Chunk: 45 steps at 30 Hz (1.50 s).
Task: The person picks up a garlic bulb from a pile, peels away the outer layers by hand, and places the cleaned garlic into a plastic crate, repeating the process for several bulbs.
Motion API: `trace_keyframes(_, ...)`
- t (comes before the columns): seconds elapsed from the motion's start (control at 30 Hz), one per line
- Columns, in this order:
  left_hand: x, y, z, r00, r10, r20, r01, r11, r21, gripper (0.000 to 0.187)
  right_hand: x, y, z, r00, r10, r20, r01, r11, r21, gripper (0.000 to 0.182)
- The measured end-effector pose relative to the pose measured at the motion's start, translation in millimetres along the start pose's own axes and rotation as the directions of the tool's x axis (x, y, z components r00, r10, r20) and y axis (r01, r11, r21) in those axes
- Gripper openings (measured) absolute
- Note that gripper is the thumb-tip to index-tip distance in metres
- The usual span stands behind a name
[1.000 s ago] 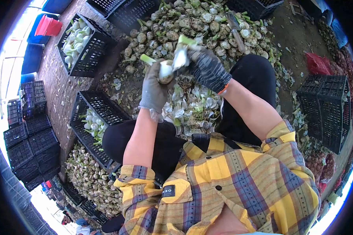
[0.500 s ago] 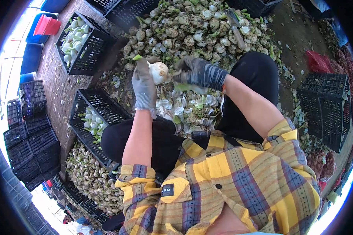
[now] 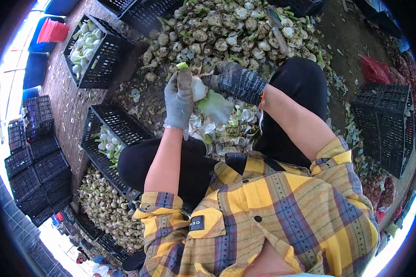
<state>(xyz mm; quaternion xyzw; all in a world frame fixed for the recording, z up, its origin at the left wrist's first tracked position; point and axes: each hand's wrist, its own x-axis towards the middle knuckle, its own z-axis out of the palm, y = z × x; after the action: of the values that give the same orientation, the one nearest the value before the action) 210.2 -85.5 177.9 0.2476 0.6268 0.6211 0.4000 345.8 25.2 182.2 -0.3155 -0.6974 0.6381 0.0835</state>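
Observation:
My left hand [image 3: 179, 94], in a grey work glove, is closed around a white garlic bulb [image 3: 199, 88] with a short green stem end poking out above the fingers. My right hand [image 3: 238, 82], in a dark striped glove, is at the bulb's right side, its fingers closed on the outer skin. A strip of pale green garlic skin [image 3: 216, 108] hangs below the bulb, between the hands. Under them, loose peeled skins [image 3: 226, 134] litter the ground between my knees. Beyond my hands spreads a heap of unpeeled, soil-stained garlic bulbs [image 3: 212, 34].
A tool with a wooden handle [image 3: 279, 40] lies on the heap. Black crates with white bulbs stand at left: one far crate [image 3: 107, 60], one near crate [image 3: 125, 122] by my knee. Stacked crates [image 3: 381, 124] stand right. A red bucket [image 3: 53, 30] is far left.
The bulb has turned and moved slightly right with my left hand. A pale skin strip now hangs from it, and my right hand has risen closer against the bulb.

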Motion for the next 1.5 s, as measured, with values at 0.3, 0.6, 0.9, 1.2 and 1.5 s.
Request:
trace_keyframes(0.3,5.2,-4.2,6.2,0.998,0.068,-0.020,-0.067,0.997,0.047,0.038,18.3,42.4,9.7,0.960,-0.199,-0.199,0.157,0.965,-0.212,0.026)
trace_keyframes(0.6,6.7,25.0,1.5,0.990,-0.084,-0.116,0.078,0.995,-0.058,0.039,6.7,26.2,-10.7,0.917,-0.059,-0.395,-0.022,0.980,-0.199,0.026)
trace_keyframes(0.9,-7.1,16.3,-1.7,0.999,0.032,-0.002,-0.032,0.987,0.159,0.047,-5.6,-17.6,8.8,0.977,-0.030,0.213,-0.062,0.908,0.413,0.042)
trace_keyframes(1.2,-1.9,12.9,2.4,0.999,0.035,0.026,-0.037,0.996,0.085,0.051,-3.2,3.3,3.0,0.991,0.054,0.123,-0.093,0.936,0.339,0.031)
trace_keyframes(1.5,-1.7,17.6,0.6,0.997,0.041,0.070,-0.047,0.994,0.099,0.051,-8.8,-10.5,2.2,0.992,0.128,0.018,-0.126,0.933,0.338,0.030)
